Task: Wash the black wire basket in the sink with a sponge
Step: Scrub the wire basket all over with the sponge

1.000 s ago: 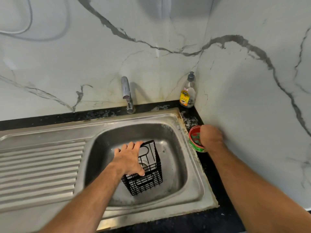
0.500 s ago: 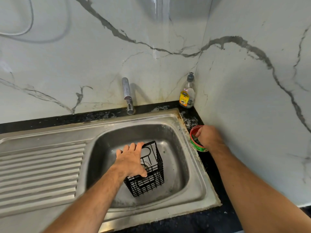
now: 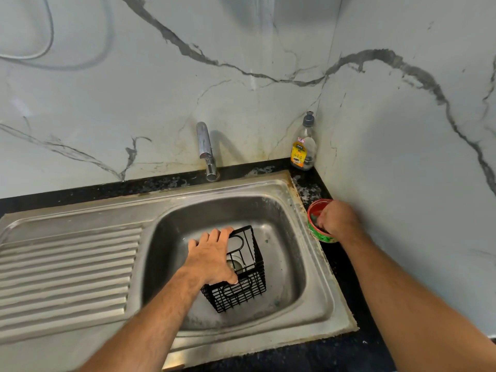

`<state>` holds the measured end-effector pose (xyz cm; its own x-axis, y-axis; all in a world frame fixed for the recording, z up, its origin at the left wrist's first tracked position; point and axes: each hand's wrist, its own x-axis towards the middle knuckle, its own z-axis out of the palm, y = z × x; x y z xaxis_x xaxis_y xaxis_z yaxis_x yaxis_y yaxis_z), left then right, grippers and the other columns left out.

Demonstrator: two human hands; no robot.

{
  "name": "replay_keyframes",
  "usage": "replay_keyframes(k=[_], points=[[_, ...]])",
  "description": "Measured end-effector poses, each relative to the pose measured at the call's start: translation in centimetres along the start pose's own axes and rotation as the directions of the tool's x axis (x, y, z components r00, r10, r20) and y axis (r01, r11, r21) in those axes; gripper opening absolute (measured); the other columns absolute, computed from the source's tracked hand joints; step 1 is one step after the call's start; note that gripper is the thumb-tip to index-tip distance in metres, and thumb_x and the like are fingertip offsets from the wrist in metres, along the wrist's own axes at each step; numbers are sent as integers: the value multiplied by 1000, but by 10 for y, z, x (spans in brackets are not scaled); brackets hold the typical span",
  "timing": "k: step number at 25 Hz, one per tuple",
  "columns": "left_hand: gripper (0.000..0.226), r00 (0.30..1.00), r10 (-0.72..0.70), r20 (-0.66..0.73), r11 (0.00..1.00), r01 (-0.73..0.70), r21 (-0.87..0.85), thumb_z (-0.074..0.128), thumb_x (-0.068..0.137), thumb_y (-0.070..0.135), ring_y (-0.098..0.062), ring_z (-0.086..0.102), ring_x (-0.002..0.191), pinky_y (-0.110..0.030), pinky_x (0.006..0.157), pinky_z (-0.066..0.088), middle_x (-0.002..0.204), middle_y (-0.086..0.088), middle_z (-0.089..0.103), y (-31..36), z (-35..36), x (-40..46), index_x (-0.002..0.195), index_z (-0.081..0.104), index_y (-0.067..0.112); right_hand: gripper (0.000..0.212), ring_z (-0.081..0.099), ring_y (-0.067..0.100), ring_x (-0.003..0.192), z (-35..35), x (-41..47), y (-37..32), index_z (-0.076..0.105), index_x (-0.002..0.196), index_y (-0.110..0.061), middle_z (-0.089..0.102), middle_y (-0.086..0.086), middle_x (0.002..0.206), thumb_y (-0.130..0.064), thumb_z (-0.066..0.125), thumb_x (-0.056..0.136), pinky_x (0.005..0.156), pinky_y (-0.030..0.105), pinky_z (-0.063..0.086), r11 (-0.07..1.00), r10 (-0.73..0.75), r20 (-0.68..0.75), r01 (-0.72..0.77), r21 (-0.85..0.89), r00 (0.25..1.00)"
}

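Pinning the black wire basket (image 3: 241, 275) upright in the stainless steel sink (image 3: 316, 299) with my left hand (image 3: 212, 259) clamped over its rim, I dip my right hand (image 3: 336, 217), fingers curled, into the red-and-green tub (image 3: 319, 234) on the worktop, probably for the sponge, though I can't see what it holds.

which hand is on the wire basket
The left hand grips the black wire basket in the sink; the right hand reaches into the red tub.

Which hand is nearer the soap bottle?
Right. The right hand dips into the red tub on the counter just in front of the soap bottle; the left hand grips the basket down in the sink, farther away.
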<state>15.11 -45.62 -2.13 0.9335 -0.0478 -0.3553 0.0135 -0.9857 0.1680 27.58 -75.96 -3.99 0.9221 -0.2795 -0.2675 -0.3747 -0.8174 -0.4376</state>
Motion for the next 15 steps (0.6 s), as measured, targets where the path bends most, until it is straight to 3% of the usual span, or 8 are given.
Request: replay_keyframes(k=[2, 4, 7, 10, 13, 15], points=[[123, 1000, -7, -5, 1000, 7, -4, 88, 60, 53, -12, 33, 118, -42, 112, 28, 132, 10, 38, -1, 0, 2, 155, 14, 32, 19, 69, 28, 99, -5, 4, 8, 80, 100, -24, 72, 7, 115, -16, 76, 83, 89, 41, 57, 989, 0, 19, -2, 146, 1000], [122, 1000, -8, -14, 1000, 8, -4, 88, 59, 55, -11, 32, 114, -41, 109, 29, 129, 11, 38, -2, -1, 3, 154, 14, 34, 31, 71, 24, 88, -6, 3, 13, 78, 85, -35, 73, 2, 112, -5, 74, 82, 81, 42, 61, 932, 47, -1, -44, 361, 999], [123, 1000, -12, -12, 1000, 12, 3, 87, 58, 57, -11, 32, 115, -40, 108, 27, 131, 10, 38, -1, -2, 2, 154, 14, 36, 25, 69, 19, 82, -9, -3, 15, 78, 83, -31, 73, -2, 98, -7, 72, 84, 82, 34, 59, 912, 66, -48, -40, 408, 997], [123, 1000, -24, -13, 1000, 24, -9, 88, 58, 57, -11, 32, 116, -41, 108, 27, 131, 9, 38, 1, -2, 0, 154, 13, 38, 19, 72, 20, 81, -16, -2, 11, 78, 83, -30, 76, 0, 90, -12, 75, 76, 81, 39, 61, 850, 88, -42, -53, 525, 995], [123, 1000, -24, -11, 999, 24, -33, 89, 59, 54, -13, 33, 120, -42, 110, 27, 133, 9, 40, 0, -4, 0, 154, 13, 39, 22, 71, 25, 87, -12, -2, 9, 77, 78, -31, 75, 3, 94, -12, 80, 68, 85, 41, 59, 779, 102, 63, -119, 616, 993], [122, 1000, -12, -17, 999, 11, -32, 88, 59, 55, -14, 35, 123, -42, 112, 28, 134, 9, 40, -1, -4, -1, 154, 12, 40, 21, 70, 23, 89, -7, -9, 8, 78, 79, -28, 74, 3, 98, -9, 81, 68, 87, 42, 59, 673, 154, 61, -150, 724, 986]])
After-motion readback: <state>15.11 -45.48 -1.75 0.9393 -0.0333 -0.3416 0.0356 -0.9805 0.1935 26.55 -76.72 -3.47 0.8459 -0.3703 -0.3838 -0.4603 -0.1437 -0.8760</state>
